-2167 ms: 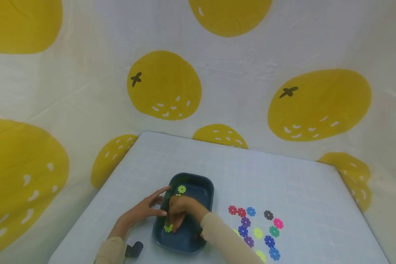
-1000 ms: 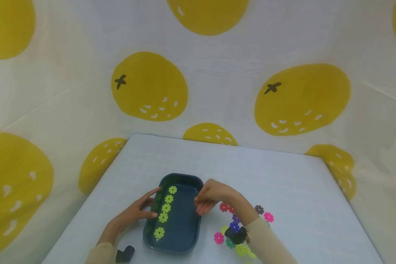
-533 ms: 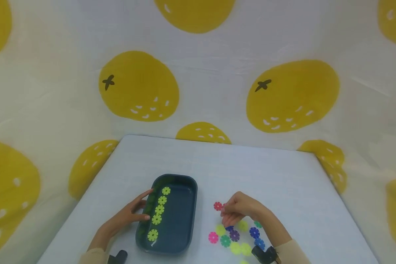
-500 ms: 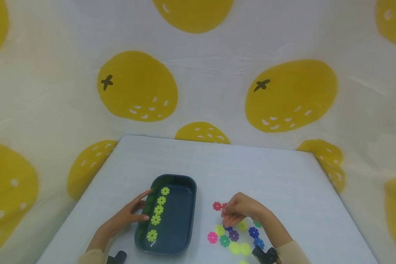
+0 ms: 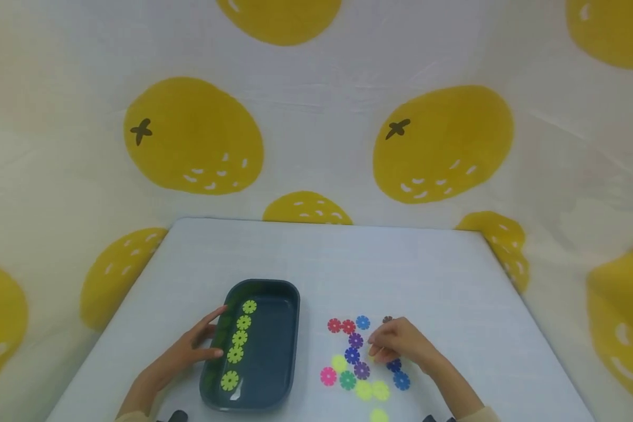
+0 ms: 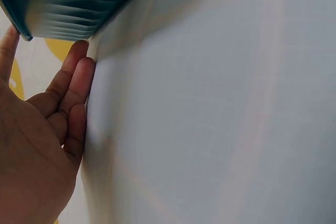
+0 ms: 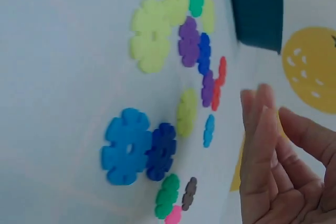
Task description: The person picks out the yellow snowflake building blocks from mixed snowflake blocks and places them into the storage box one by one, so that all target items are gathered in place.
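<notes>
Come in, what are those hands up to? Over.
Left hand at the tray. Right hand above scattered discs, empty. Five yellow-green discs in tray. No obstruction seen.

Five lime discs (image 5: 240, 338) in blue tray (image 5: 269, 351)

place: screened-off nook, room type unclear | fruit-printed backdrop (image 5: 316, 135) around pale table (image 5: 380, 266)
</notes>
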Motion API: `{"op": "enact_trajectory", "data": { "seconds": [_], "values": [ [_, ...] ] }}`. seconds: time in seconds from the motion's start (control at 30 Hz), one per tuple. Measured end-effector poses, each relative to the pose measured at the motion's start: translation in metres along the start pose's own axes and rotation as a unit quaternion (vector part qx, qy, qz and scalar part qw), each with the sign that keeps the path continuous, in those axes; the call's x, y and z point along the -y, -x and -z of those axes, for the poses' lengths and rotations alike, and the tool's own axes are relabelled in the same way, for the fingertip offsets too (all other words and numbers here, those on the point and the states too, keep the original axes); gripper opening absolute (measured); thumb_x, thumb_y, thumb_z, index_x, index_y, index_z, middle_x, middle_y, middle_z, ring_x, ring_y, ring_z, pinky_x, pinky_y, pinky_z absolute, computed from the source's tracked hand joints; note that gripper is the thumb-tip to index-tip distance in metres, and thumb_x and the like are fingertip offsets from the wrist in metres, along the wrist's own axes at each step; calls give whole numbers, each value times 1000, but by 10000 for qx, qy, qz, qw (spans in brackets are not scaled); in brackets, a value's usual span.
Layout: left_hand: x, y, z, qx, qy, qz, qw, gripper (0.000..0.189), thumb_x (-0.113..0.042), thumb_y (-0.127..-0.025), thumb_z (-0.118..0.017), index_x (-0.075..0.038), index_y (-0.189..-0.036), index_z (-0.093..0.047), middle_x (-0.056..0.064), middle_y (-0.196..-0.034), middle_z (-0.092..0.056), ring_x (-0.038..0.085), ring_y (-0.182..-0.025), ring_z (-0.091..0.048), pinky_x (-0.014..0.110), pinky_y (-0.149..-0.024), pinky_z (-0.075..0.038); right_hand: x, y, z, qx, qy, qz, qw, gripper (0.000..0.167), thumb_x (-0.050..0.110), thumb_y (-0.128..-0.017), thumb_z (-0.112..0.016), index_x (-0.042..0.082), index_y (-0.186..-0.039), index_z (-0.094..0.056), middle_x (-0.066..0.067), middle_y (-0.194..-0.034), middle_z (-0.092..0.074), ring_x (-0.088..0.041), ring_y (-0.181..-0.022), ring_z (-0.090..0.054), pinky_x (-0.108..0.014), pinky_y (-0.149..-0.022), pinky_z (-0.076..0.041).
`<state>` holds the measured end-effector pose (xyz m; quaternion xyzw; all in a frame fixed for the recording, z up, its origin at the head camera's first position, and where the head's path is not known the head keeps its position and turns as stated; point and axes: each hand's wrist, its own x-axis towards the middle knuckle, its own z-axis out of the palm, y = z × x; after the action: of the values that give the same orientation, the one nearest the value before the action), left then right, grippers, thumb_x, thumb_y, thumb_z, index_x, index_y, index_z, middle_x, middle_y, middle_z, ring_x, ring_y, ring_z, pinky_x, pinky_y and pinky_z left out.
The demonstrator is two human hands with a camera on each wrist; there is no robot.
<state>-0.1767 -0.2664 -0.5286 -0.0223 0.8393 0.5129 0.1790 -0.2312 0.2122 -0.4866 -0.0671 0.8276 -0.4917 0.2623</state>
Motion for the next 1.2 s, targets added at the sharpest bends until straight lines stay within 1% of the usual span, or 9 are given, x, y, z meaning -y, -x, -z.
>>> {"op": "enact_trajectory", "data": {
  "seconds": [0.07,0.17,0.27,0.37,0.47,0.57,0.8,0.9,1.2],
  "values": [
    [1,1,1,7,-12,34,10000,89,-35,-87,-75,-40,-156,-20,19,-165,-15,49,-143,-30,70,-108,-32,-6,2,-5,-579,381,-36,9976,19,14,-91,-67,0,-103,-73,-5,-78,-71,-18,-62,-65,-29,-59,-58],
    [1,3,2,-23,-35,57,10000,89,-35,-87,-75,-41,-156,-20,23,-163,-17,50,-143,-29,70,-107,-33,-14,4,-14,-1341,986,-48,9860,16,16,-87,-73,8,-101,-74,0,-75,-64,-14,-55,-57,-25,-54,-50],
    [0,5,4,-71,-84,71,9999,89,-35,-87,-75,-39,-156,-19,25,-162,-19,52,-142,-28,71,-106,-34,-18,4,-21,-1787,1509,196,9721,20,17,-81,-79,12,-100,-74,3,-73,-58,-12,-57,-52,-25,-56,-45],
    [0,6,6,-117,-113,91,9998,91,-35,-87,-75,-37,-157,-18,26,-161,-19,53,-142,-27,71,-105,-35,-21,3,-27,-1993,1997,527,9579,26,18,-76,-83,14,-100,-74,5,-74,-56,-10,-63,-47,-24,-60,-41],
    [1,7,6,-77,-108,101,9999,91,-34,-87,-75,-36,-158,-17,26,-162,-17,54,-143,-25,72,-105,-34,-23,5,-31,-2051,2380,641,9472,31,19,-73,-85,15,-102,-73,5,-79,-55,-10,-69,-45,-24,-62,-41],
    [2,7,6,-22,-96,106,9999,91,-34,-87,-75,-36,-158,-17,25,-162,-16,54,-143,-25,73,-104,-34,-25,7,-33,-2016,2576,595,9431,36,21,-72,-86,16,-105,-72,4,-84,-55,-9,-73,-48,-27,-65,-45],
    [2,4,5,52,-49,92,9999,91,-33,-88,-74,-37,-157,-16,25,-163,-16,52,-143,-26,73,-104,-33,-29,10,-34,-1794,2624,353,9475,43,23,-73,-86,19,-111,-68,1,-93,-58,-14,-85,-57,-36,-74,-52],
    [2,2,5,94,-29,108,9999,91,-32,-88,-74,-38,-157,-16,25,-162,-18,52,-143,-25,73,-104,-34,-32,11,-32,-1681,2625,342,9496,48,25,-71,-87,22,-114,-66,0,-96,-57,-14,-87,-56,-36,-75,-53],
    [0,-2,4,184,-95,195,9996,92,-33,-88,-73,-37,-158,-14,27,-161,-20,52,-143,-26,75,-103,-32,-49,6,-19,-1654,2489,711,9516,49,33,-66,-91,31,-112,-72,2,-92,-43,-14,-87,-37,-24,-71,-38]
  ]
}}
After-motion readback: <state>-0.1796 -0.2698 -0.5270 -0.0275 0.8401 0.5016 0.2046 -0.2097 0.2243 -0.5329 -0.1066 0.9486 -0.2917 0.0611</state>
